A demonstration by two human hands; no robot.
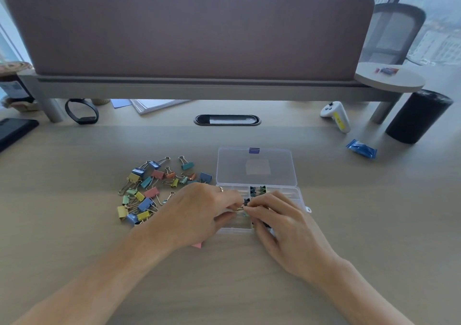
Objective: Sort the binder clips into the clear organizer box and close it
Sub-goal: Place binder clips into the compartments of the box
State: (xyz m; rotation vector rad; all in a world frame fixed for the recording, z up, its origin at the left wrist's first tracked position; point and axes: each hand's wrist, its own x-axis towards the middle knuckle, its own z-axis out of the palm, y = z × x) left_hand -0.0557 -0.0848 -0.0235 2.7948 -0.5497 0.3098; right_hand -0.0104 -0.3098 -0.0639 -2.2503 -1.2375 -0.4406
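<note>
Binder clips [151, 192]: pastel bodies, gold wire handles

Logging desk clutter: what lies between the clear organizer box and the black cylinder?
Head view: a blue packet lies on the desk between organizer box and black cylinder.

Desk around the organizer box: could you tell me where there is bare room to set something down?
Free: desk between organizer box and blue packet, and between cable grommet and lid. Crowded: loose binder clips left of the box; left hand and right hand pinch one over it.
</note>
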